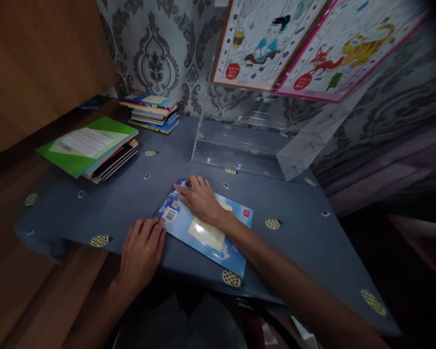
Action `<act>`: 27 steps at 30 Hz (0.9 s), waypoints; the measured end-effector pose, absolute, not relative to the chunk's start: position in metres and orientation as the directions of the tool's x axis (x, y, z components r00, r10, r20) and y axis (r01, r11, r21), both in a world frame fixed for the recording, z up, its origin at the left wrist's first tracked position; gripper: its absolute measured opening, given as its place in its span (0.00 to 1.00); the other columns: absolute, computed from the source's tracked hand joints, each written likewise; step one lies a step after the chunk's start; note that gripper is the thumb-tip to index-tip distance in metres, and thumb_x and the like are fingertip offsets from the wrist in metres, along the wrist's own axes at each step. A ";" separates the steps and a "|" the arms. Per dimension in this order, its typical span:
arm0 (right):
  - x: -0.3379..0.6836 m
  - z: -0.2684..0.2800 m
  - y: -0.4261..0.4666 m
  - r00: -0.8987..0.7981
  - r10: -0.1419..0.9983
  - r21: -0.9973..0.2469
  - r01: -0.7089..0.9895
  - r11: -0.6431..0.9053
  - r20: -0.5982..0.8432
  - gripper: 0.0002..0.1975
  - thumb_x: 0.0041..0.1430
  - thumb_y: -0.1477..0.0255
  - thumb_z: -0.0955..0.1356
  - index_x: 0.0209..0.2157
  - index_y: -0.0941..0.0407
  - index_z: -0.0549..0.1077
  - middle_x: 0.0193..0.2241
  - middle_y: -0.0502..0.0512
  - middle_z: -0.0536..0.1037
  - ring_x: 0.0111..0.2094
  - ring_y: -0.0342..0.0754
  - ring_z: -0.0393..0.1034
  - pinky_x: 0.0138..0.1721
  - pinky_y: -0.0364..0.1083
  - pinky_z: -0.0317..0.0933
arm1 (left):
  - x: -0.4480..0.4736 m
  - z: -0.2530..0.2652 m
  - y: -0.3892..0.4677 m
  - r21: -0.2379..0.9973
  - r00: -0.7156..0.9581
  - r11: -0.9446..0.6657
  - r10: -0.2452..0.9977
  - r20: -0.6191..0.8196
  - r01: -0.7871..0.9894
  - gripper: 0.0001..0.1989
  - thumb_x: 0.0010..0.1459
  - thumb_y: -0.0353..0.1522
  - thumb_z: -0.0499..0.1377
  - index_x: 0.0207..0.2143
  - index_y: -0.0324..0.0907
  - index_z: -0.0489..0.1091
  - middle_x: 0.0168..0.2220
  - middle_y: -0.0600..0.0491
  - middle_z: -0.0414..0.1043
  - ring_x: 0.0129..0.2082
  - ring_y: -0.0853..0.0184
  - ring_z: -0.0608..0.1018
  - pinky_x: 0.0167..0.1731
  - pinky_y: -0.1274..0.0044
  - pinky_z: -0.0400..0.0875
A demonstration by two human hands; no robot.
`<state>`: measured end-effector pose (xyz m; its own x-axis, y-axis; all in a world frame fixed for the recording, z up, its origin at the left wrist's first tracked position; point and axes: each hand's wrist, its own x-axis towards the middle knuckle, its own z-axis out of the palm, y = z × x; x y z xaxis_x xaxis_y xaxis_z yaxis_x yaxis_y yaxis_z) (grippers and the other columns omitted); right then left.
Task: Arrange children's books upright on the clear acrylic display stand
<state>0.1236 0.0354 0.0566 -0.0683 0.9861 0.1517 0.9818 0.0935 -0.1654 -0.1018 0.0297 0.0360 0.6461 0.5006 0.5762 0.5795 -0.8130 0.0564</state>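
Note:
A light-blue book (218,253) lies closed and slanted on the cloth-covered table, a barcode and a pale yellow panel on its upward face. My right hand (202,201) rests on it, fingers stretched toward its far left corner; the forearm crosses part of the cover. Close by, my left hand (142,245) is at the book's near left corner, its fingers lying loosely on the cloth and touching or almost touching the edge. Its thumb side is partly hidden. Neither hand is wrapped round the book.
A stack of books with a green one on top (89,145) lies at the left, and a smaller book pile (154,114) stands by the wall. Behind the blue book is a clear acrylic stand (240,152) holding two picture books (256,53). A wooden cabinet (43,63) borders the left.

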 end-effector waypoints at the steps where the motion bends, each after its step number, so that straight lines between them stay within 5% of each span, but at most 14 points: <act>1: 0.130 0.054 0.039 -0.035 0.986 -0.185 0.981 0.066 0.164 0.21 0.74 0.64 0.59 0.63 0.50 0.70 0.48 0.64 0.69 0.48 0.58 0.61 0.48 0.55 0.59 | -0.102 0.036 0.029 0.066 0.645 -0.816 0.501 0.577 0.575 0.07 0.67 0.27 0.55 0.46 0.40 0.71 0.40 0.47 0.77 0.39 0.59 0.73 0.37 0.67 0.70; 7: 0.144 0.041 0.048 0.014 0.979 -0.273 0.961 0.043 0.203 0.21 0.74 0.63 0.58 0.63 0.47 0.70 0.47 0.62 0.69 0.47 0.58 0.61 0.49 0.56 0.59 | -0.097 0.046 0.045 0.120 0.683 -0.811 0.553 0.477 0.573 0.10 0.69 0.28 0.51 0.45 0.40 0.72 0.35 0.48 0.74 0.35 0.60 0.73 0.37 0.68 0.70; 12: 0.144 0.043 0.047 0.005 0.983 -0.298 0.953 0.050 0.183 0.22 0.74 0.63 0.57 0.63 0.46 0.69 0.49 0.63 0.69 0.49 0.59 0.61 0.49 0.57 0.59 | -0.063 0.055 0.094 0.149 0.767 -0.815 0.578 0.279 0.560 0.21 0.70 0.28 0.45 0.60 0.42 0.67 0.38 0.48 0.73 0.38 0.61 0.75 0.39 0.70 0.71; 15: 0.144 0.044 0.046 0.000 0.984 -0.297 0.953 0.054 0.180 0.22 0.74 0.63 0.58 0.64 0.45 0.69 0.50 0.63 0.69 0.49 0.59 0.61 0.49 0.57 0.59 | -0.046 0.055 0.115 0.139 0.800 -0.821 0.571 0.185 0.553 0.21 0.70 0.29 0.45 0.60 0.43 0.68 0.40 0.48 0.72 0.36 0.64 0.74 0.35 0.74 0.70; 27: 0.145 0.034 0.049 -0.011 0.976 -0.283 0.956 0.075 0.220 0.22 0.74 0.63 0.56 0.63 0.48 0.70 0.50 0.64 0.70 0.50 0.60 0.61 0.49 0.58 0.58 | -0.106 0.032 0.094 0.301 0.786 -0.860 0.502 0.361 0.411 0.19 0.71 0.29 0.45 0.55 0.45 0.71 0.49 0.48 0.74 0.47 0.63 0.75 0.47 0.68 0.71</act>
